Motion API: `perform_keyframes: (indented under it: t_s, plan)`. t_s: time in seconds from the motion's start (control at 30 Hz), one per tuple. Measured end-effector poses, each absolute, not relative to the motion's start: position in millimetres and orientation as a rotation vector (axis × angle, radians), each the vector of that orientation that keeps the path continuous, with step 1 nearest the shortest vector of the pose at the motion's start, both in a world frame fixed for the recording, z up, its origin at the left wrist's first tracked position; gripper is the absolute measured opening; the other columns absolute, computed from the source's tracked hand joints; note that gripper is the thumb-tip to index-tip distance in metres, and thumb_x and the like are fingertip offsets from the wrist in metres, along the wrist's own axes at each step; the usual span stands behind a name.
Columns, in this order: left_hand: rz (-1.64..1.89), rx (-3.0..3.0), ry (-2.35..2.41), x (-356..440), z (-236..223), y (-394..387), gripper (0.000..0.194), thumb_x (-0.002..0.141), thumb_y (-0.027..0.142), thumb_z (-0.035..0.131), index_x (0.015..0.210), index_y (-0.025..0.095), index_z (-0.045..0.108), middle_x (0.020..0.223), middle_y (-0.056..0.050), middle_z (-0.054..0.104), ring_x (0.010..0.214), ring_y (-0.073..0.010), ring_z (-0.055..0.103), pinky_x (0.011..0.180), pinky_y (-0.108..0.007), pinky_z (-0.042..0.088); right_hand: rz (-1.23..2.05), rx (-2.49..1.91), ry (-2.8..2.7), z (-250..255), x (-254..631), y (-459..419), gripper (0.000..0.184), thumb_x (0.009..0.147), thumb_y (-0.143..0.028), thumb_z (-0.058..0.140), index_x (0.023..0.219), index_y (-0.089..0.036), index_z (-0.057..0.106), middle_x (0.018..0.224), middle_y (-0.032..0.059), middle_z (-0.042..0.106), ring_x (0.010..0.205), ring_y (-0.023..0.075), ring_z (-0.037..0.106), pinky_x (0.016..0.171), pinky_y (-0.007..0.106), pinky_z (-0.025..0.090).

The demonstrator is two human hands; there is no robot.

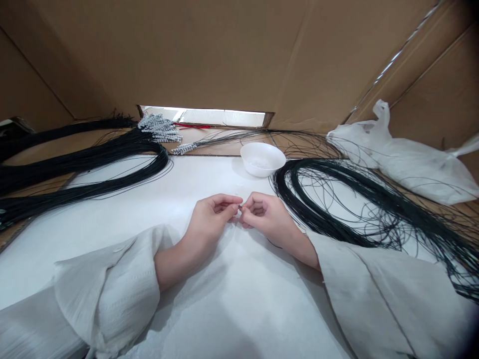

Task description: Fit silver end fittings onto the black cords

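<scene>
My left hand [212, 218] and my right hand [267, 215] meet over the white work surface, thumb and forefinger of each pinched together. Between their fingertips sits a tiny dark piece [240, 206], too small to make out. From beneath my right hand a short stretch of thin black cord [275, 244] comes out; the fingers cover the rest of it. A white bowl [262, 159] stands just beyond my hands, with some small pale contents that I cannot name. To the right of my right hand lies a looped bundle of black cords [329, 224].
Long bundles of black cord [112, 169] stretch along the left side, with black-and-white patterned ends [159, 128] at the back. A white plastic bag [407, 154] lies at the back right. Cardboard walls [224, 55] enclose the surface, with a low slot [209, 116] at the back.
</scene>
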State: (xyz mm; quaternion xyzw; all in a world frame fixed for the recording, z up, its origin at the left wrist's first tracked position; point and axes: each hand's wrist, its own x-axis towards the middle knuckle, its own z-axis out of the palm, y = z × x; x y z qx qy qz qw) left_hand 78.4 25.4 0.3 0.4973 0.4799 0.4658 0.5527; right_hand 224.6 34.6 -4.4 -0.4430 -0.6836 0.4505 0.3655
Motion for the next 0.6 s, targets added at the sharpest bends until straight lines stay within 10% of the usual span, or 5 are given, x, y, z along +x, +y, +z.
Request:
perform_keyframes:
  t_s: [0.6]
  plan:
    - [1.100, 1.280, 1.181, 76.4, -3.8, 29.5, 0.010, 0.071, 0.014, 0.057, 0.080, 0.012, 0.063, 0.073, -0.002, 0.064, 0.066, -0.0115, 0.059, 0.063, -0.021, 0.045, 1.195, -1.107, -1.760, -8.1, 226.9, 37.5, 0.006, 0.073, -0.018, 0.054, 0.068, -0.015, 0.052, 0.063, 0.0008, 0.058, 0.058, 0.0115, 0.057, 0.056, 0.022, 0.045]
